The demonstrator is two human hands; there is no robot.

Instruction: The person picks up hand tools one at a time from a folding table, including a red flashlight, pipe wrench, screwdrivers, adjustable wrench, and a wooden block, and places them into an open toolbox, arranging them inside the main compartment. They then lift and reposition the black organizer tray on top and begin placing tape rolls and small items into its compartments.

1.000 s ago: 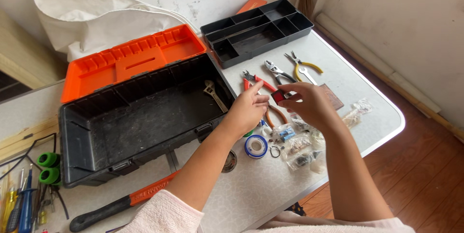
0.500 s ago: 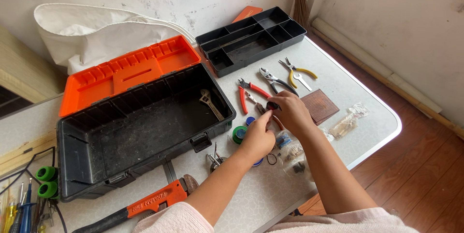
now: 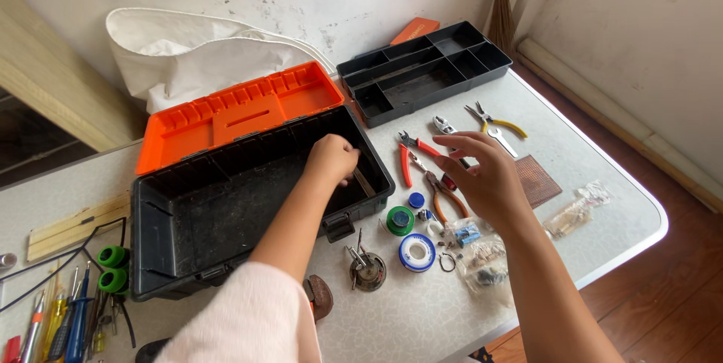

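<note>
Wrench [image 3: 364, 181], stiff steel, probably heavy: I'm closing my left hand [image 3: 331, 158] around its handle inside the toolbox [image 3: 188, 212]; right hand [image 3: 482, 175], at three o'clock, is hovering open, empty.

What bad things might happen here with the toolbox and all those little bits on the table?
The left hand is inside the open black toolbox, and its orange lid stands open behind; if the lid swung shut it might pinch fingers. The right hand hovers, fingers spread, over pliers and small plastic bags near the table edge; a careless sweep could knock them to the floor.
</note>
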